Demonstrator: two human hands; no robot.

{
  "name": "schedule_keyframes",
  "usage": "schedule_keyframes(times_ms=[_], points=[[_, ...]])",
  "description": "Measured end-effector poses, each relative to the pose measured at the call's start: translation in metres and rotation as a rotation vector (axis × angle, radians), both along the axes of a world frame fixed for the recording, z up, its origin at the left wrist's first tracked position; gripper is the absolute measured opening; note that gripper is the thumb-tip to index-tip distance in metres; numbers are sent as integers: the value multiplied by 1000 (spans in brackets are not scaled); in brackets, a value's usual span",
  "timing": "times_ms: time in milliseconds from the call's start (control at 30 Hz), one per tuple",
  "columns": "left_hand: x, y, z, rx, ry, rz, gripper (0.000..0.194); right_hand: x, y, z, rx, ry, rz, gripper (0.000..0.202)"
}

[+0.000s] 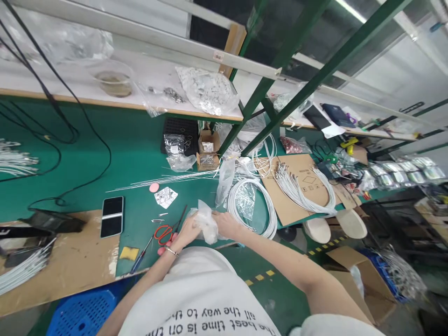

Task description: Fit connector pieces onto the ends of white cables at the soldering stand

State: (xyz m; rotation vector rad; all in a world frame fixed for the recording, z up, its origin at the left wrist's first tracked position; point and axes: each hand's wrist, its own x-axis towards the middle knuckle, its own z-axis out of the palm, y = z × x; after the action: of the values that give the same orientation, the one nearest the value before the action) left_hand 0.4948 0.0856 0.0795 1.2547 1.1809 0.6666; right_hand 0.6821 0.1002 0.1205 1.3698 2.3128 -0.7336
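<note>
A crumpled clear plastic bag (207, 226) is between my two hands, just above the table's front edge. My left hand (190, 229) is closed on the bag's left side, its fingers partly covered by the plastic. On the other side, my right hand (226, 225) has its fingers bent around the bag's edge. What the bag contains, if anything, cannot be made out. Scissors with orange handles (163, 234) lie left of my left hand. Close to my right hand is a coil of white cable (252, 208).
A phone (112, 217), a yellow sponge (129, 253) and a screwdriver (142, 255) lie to the left. Long thin white rods (168, 178) stretch across the green table. Cable bundles (304, 196) rest on cardboard at right. A green post (259, 95) and a shelf (147, 100) stand behind.
</note>
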Motion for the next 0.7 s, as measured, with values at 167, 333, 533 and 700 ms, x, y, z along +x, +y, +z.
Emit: schedule_keyframes(times_ms=[167,333,533,700], points=[[0,-8,7,62,98,-107,76,-15,-11,-4,-20,-175,198,26],[-1,-6,15,92,259,-59,65,-20,-6,3,27,-180,395,19],[1,-4,18,138,368,-6,30,-13,4,11,48,-138,496,22],[9,-1,20,113,273,31,23,-12,8,4,-30,-138,421,15]])
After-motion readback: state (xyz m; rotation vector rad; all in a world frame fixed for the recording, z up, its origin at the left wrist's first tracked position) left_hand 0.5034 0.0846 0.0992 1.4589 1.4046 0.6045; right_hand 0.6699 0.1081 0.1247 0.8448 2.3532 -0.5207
